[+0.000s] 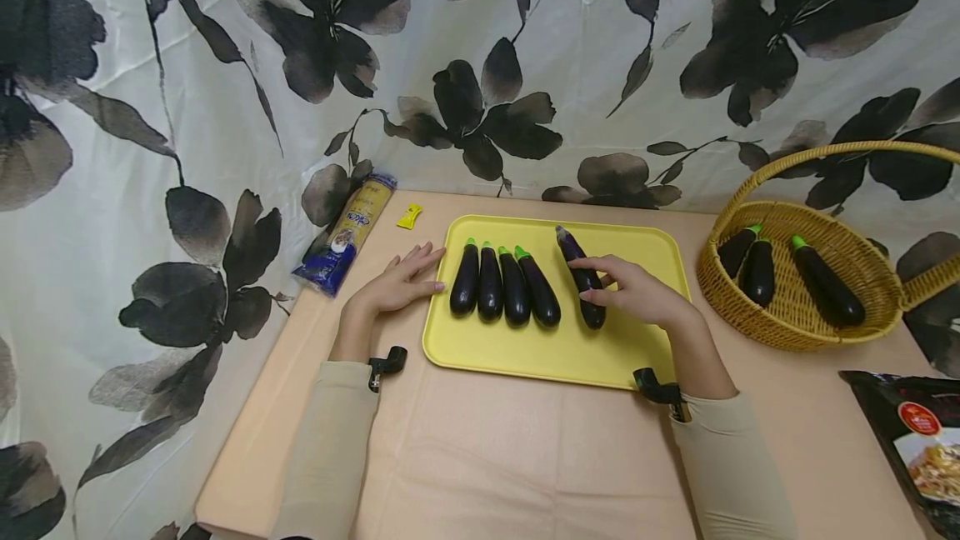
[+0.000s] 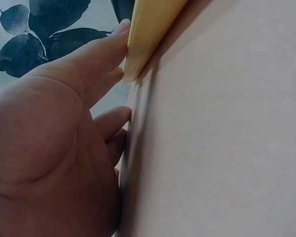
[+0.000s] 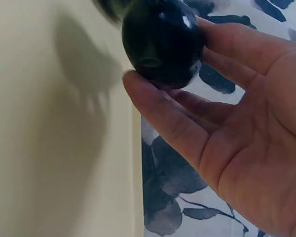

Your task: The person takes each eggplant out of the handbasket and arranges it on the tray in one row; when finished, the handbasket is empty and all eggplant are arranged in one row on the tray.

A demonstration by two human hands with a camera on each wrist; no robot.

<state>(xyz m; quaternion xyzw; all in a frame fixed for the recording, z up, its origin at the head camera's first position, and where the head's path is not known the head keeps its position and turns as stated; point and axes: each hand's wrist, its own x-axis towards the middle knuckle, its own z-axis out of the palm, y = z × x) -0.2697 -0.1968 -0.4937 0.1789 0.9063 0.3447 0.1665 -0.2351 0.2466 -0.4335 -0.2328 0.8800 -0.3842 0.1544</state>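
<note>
Four eggplants (image 1: 491, 286) lie on one tray (image 1: 510, 352); right grip (image 1: 630, 292) pinches a fifth (image 1: 572, 252), left grip (image 1: 400, 282) spread. One basket (image 1: 738, 311) holds three, handle (image 1: 832, 150) cut off.

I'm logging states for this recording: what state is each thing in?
Right hand: gripping the held eggplant.
Held eggplant: slanted, apparently raised above the tray.
Tray: flat on the table.
Four eggplants: in a row on the tray.
Left hand: touching the tray's edge.
Basket: upright, holding three eggplants.
Blue packet: lying aslant.
Yellow packet: lying down.
Black bag: lying, cropped.
</note>
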